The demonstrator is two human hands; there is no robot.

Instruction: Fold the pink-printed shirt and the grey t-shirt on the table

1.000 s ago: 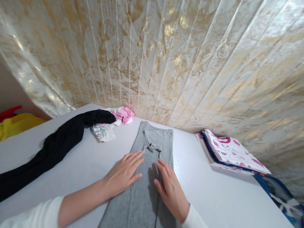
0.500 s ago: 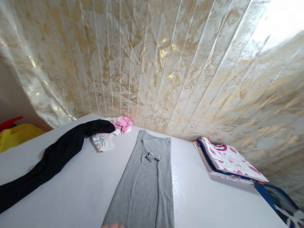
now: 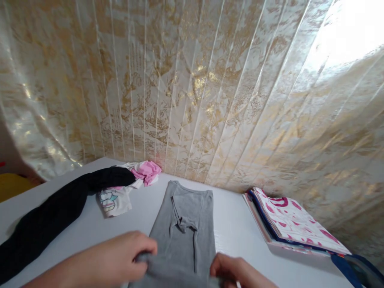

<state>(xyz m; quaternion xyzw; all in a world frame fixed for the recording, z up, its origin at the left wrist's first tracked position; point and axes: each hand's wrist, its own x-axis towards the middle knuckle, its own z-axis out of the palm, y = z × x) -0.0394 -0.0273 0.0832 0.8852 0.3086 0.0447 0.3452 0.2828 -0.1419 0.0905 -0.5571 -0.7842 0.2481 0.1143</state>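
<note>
A grey garment (image 3: 187, 208) lies lengthwise on the white surface, its far end near the curtain and a thin cord lying on it. Its near end is raised and stretched between my hands. My left hand (image 3: 120, 256) is closed around the left edge of this cloth. On the right edge, my right hand (image 3: 237, 270) pinches the fabric, partly cut off by the bottom of the view. The raised part between them is slightly blurred.
Black clothing (image 3: 57, 212) stretches along the left, touching a white printed cloth (image 3: 115, 202) and a pink cloth (image 3: 148, 172). Folded clothes (image 3: 297, 220) are stacked at the right, beside a blue item (image 3: 357, 268). A gold-patterned curtain (image 3: 180, 92) hangs behind.
Both hands have come up into view, holding the near end of the grey garment, which is now lifted. The scene sits lower in the picture.
</note>
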